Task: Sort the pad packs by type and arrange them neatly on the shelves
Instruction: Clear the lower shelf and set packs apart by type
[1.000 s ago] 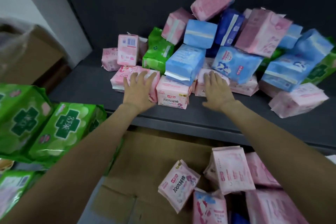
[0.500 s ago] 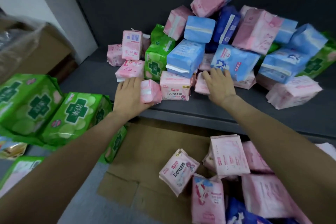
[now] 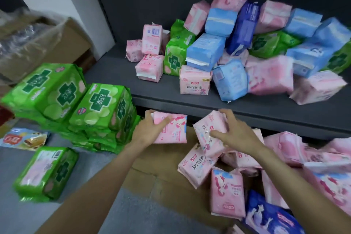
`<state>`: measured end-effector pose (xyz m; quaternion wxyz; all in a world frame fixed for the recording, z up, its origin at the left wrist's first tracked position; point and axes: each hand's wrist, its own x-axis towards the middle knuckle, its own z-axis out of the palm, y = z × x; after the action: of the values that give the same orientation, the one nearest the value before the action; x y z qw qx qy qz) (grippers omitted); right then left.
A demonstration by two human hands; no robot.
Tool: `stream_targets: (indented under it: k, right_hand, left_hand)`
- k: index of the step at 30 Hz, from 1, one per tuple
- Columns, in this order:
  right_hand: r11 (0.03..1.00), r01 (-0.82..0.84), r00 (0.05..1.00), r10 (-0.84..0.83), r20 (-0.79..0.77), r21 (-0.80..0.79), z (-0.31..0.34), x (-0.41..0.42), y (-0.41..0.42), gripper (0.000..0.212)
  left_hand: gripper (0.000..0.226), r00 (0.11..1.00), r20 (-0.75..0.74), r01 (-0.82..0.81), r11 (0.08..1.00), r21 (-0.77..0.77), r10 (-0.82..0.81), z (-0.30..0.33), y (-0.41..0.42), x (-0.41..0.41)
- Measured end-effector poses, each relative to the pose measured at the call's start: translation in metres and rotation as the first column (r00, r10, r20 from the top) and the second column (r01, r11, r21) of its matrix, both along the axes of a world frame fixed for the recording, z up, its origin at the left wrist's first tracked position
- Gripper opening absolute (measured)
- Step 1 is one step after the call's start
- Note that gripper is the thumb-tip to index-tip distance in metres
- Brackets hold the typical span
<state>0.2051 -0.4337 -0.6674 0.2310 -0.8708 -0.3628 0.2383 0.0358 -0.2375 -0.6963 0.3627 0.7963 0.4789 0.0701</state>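
My left hand point(image 3: 150, 129) grips a pink pad pack point(image 3: 173, 131) just below the front edge of the dark shelf point(image 3: 237, 109). My right hand point(image 3: 238, 135) holds a second pink pad pack point(image 3: 206, 133), tilted, above a heap of pink packs point(image 3: 197, 165) lying on cardboard under the shelf. On the shelf lies a mixed pile: pink packs point(image 3: 194, 82), light blue packs point(image 3: 205, 51), green packs point(image 3: 173, 61) and a dark blue pack point(image 3: 244, 26).
Large green multipacks point(image 3: 98, 108) are stacked on the floor at the left, with one more point(image 3: 46, 174) lying nearer. A cardboard box point(image 3: 38, 43) covered in plastic film stands at the far left. A dark blue pack point(image 3: 269, 216) lies at the bottom right.
Both hands have come off the shelf and down below its edge, each carrying a pink pack. A light blue pack and a pink pack have slid forward on the shelf.
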Motion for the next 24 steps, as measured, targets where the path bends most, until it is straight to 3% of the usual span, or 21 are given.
stream_targets:
  k: [3, 5, 7, 10, 15, 18, 21, 24]
  right_hand:
    - [0.999, -0.045, 0.999, 0.045, -0.01, -0.015, -0.013, -0.005, 0.006, 0.066]
    - [0.979, -0.125, 0.962, 0.159, 0.222, -0.161, -0.02, -0.01, 0.01, 0.058]
    - [0.964, -0.155, 0.867, 0.239, 0.438, -0.217, -0.025, -0.013, 0.012, 0.05]
    - [0.973, -0.197, 0.806, 0.231, 0.544, -0.121, -0.027, -0.017, 0.014, 0.044]
    - [0.978, -0.196, 0.664, 0.082, 0.743, 0.068, -0.026, -0.006, 0.011, 0.04]
    - [0.995, -0.1, 0.534, 0.029, 0.845, 0.029, -0.017, 0.015, -0.003, 0.053]
    - [0.961, 0.137, 0.596, 0.114, 0.795, -0.24, -0.004, 0.034, -0.032, 0.092]
    - [0.851, 0.184, 0.759, 0.195, 0.621, -0.492, -0.006, 0.055, -0.061, 0.101]
  left_hand:
    - [0.069, 0.998, 0.039, -0.052, 0.998, 0.046, 0.051, -0.015, 0.001, -0.003]
    - [0.065, 0.999, 0.02, 0.036, 0.999, 0.005, -0.036, -0.026, -0.006, -0.001]
    - [0.056, 0.972, -0.088, 0.214, 0.976, -0.037, -0.216, -0.037, -0.02, 0.001]
    - [0.044, 0.892, -0.223, 0.406, 0.914, 0.016, -0.393, -0.045, -0.036, 0.003]
    - [0.047, 0.815, -0.352, 0.54, 0.823, 0.173, -0.461, -0.035, -0.028, 0.009]
    - [0.047, 0.845, -0.176, 0.533, 0.767, 0.358, -0.505, -0.016, -0.027, 0.026]
    - [0.043, 0.817, 0.041, 0.492, 0.733, 0.47, -0.575, 0.004, -0.035, 0.056]
    - [0.052, 0.739, 0.022, 0.583, 0.655, 0.481, -0.673, 0.014, -0.057, 0.094]
